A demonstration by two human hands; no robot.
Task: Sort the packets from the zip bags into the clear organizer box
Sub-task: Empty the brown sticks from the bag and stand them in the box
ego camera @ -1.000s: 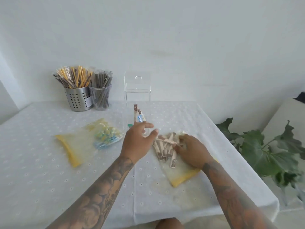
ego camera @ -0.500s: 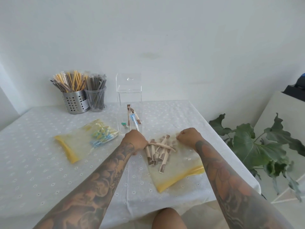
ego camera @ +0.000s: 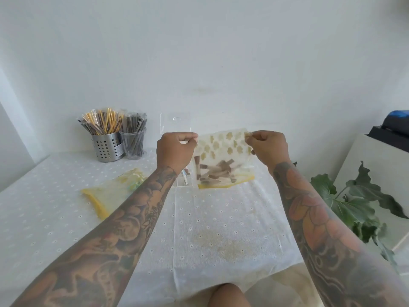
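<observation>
I see left hand (ego camera: 174,151) and right hand (ego camera: 269,147) pinching top corners of translucent yellow-patterned zip bag (ego camera: 223,160), lifted over counter (ego camera: 66,218). Brown stick packets (ego camera: 218,172) slumped at bottom. Film soft, slippery; I judge corners safest hold.

A clear zip bag (ego camera: 223,161) with a yellow flower print and a yellow bottom edge hangs upright in the air above the counter, pinched at its two top corners. Brown and beige stick packets (ego camera: 218,172) lie jumbled in its lower part. Just left of it stands the clear organizer box (ego camera: 176,125), lid raised, mostly hidden. A second zip bag (ego camera: 110,193), yellow-edged, lies flat on the counter further left, with pale blue and yellow packets (ego camera: 134,185) inside.
</observation>
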